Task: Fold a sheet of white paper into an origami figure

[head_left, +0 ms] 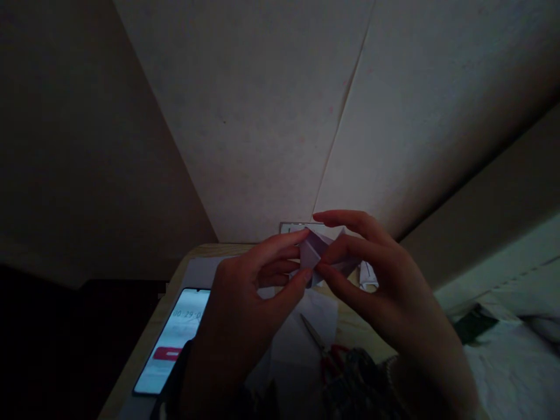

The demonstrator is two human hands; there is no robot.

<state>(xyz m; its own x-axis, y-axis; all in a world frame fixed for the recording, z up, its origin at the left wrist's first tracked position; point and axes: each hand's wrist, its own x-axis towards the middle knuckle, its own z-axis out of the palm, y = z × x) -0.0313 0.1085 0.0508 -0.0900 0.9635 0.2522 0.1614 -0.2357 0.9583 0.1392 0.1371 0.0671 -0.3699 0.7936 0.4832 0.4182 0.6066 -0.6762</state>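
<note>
A small piece of folded white paper (pixel 310 256) is held up between both hands above the table. My left hand (pixel 258 286) pinches its left side, with the thumb on the near face and the fingers behind. My right hand (pixel 376 262) grips the right part between thumb and a finger, while another finger stays raised and apart. Creases and pointed corners show on the paper; part of it is hidden by the right fingers. Below the hands, scissors (pixel 321 341) with red handles lie on a flat white sheet (pixel 301 326), their handles partly covered by my dark sleeve.
A lit phone (pixel 184 332) showing a timer lies at the left on the wooden table (pixel 356 326). Behind the hands are a flat framed object (pixel 286 226) and a small white paper piece (pixel 368 274). A pale wall (pixel 262 116) rises close behind; crumpled white material (pixel 516 373) lies at the right.
</note>
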